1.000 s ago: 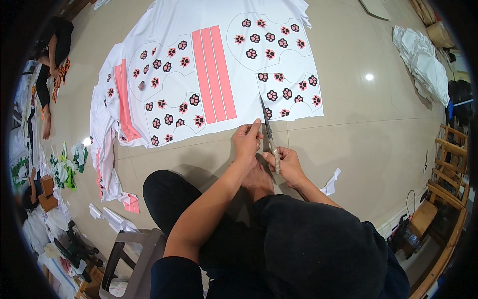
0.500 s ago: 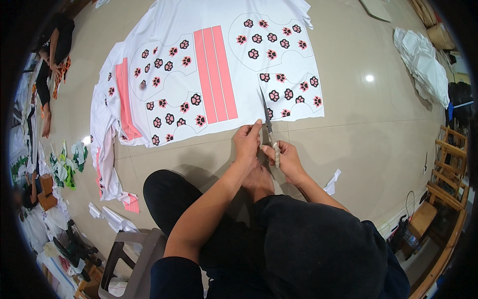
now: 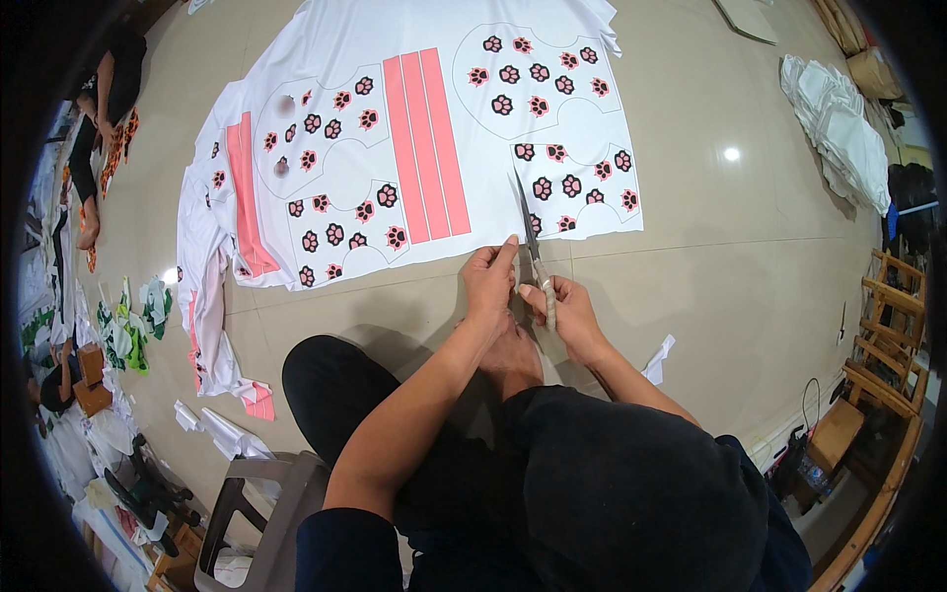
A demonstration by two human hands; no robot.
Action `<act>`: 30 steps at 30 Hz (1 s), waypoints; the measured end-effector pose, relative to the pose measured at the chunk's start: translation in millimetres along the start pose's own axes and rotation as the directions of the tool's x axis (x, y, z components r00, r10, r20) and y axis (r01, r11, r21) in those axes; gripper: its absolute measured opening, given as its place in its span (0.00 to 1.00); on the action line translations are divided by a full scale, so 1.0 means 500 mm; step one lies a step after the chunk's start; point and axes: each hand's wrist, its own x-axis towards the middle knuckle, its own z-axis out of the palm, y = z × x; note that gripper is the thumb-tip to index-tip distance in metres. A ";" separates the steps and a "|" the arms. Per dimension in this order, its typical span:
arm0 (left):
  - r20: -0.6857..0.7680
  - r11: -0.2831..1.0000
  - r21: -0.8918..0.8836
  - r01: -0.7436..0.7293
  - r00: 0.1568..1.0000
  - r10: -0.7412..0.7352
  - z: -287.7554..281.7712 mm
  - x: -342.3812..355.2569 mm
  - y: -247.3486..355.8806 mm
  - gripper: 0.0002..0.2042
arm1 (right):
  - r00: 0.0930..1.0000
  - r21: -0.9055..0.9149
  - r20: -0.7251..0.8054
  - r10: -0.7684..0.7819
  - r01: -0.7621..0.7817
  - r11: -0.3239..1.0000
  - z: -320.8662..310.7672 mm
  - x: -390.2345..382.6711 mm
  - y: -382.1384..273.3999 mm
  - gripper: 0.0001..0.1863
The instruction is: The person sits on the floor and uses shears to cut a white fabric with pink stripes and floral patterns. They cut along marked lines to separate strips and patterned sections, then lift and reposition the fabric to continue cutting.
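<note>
A wide white fabric sheet lies on the floor, printed with pink and black paw prints, curved outlines and pink stripes. My left hand is closed at its near edge, thumb and finger pinching the cloth. In my right hand is a pair of scissors, its handles wrapped in a pale covering. The blades point away from me over the fabric, beside the lower right paw-print panel. My bare foot shows just behind the hands.
Bunched cloth trails down the left side. A brown plastic stool stands lower left. White cloth piles lie at the right, near a wooden rack. A scrap sits by my right forearm. Other people sit far left.
The fabric's left part has shifted very slightly left and up. The scissors' handles have swung slightly in my right hand. My left hand stays at the same edge.
</note>
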 end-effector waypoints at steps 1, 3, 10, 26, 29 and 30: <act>-0.003 1.000 0.008 0.001 1.000 -0.001 0.000 -0.001 0.001 0.15 | 1.000 0.003 0.002 -0.006 0.006 1.000 0.002 0.001 -0.005 0.16; -0.010 1.000 0.020 0.010 1.000 -0.010 0.001 -0.004 0.004 0.15 | 1.000 0.007 0.004 -0.013 0.012 1.000 0.005 0.004 -0.012 0.16; -0.013 1.000 0.026 0.017 1.000 -0.016 0.002 -0.006 0.006 0.16 | 1.000 -0.015 -0.003 -0.003 0.003 1.000 0.006 0.005 -0.011 0.16; 0.026 0.999 -0.028 0.022 0.999 -0.022 -0.009 0.000 -0.001 0.15 | 1.000 -0.009 -0.013 -0.020 0.020 1.000 0.016 0.023 -0.038 0.17; 0.023 1.000 -0.018 0.019 1.000 -0.018 -0.008 0.001 -0.002 0.15 | 1.000 -0.016 -0.014 -0.014 0.014 1.000 0.012 0.029 -0.035 0.17; 0.025 1.000 -0.014 0.015 1.000 -0.014 -0.009 0.001 -0.003 0.15 | 1.000 -0.017 -0.013 -0.017 0.017 1.000 0.011 0.030 -0.034 0.17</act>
